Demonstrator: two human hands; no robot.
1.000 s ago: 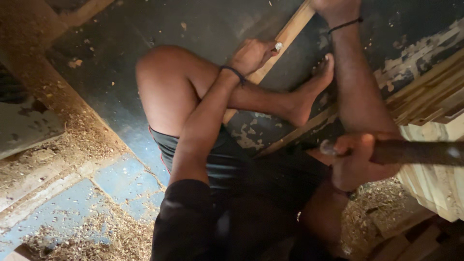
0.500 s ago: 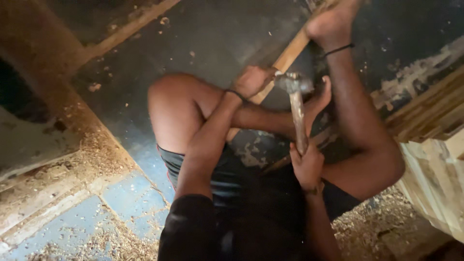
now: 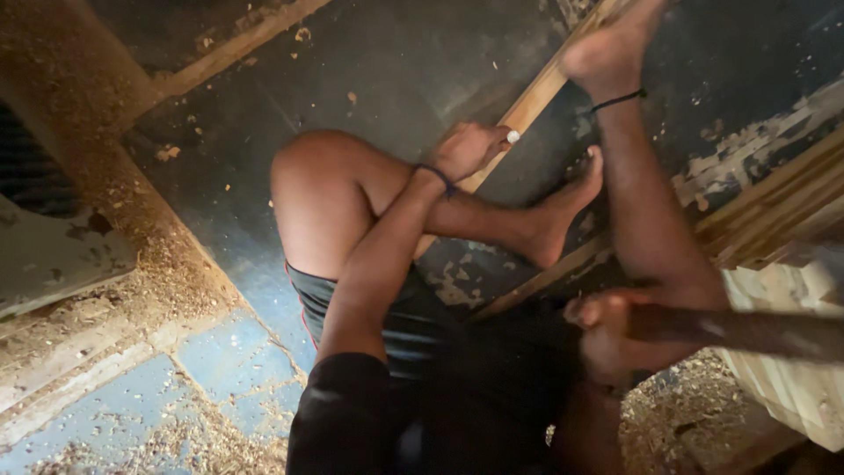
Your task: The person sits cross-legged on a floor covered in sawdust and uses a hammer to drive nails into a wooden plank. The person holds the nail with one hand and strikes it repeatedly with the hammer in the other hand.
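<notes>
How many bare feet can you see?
2. One foot lies on the floor in the middle, beside the wooden strip. The other foot presses on that strip at the top. None seem hidden.

Wooden strip [image 3: 536, 97]: pale tan, running toward 1 o'clock across the floor. Floor [image 3: 369, 79]: dark grey, almost black, with worn cream patches at 3 o'clock. Tiles [image 3: 220, 352] at 7 o'clock: faded blue with pale joints, speckled with tan sawdust [image 3: 167, 281]. Stacked timber [image 3: 791, 369] at 4 o'clock: light cream-yellow. Hammer handle [image 3: 747, 330]: dark brown, blurred. Shorts [image 3: 413, 330]: black with a thin red edge line. Sleeve [image 3: 338, 422]: plain black. Wrist band [image 3: 437, 176] on the left arm: dark blue-black. Ankle cord [image 3: 620, 101]: thin, black. Small cap [image 3: 512, 137] by the left hand [image 3: 470, 148]: white.
</notes>
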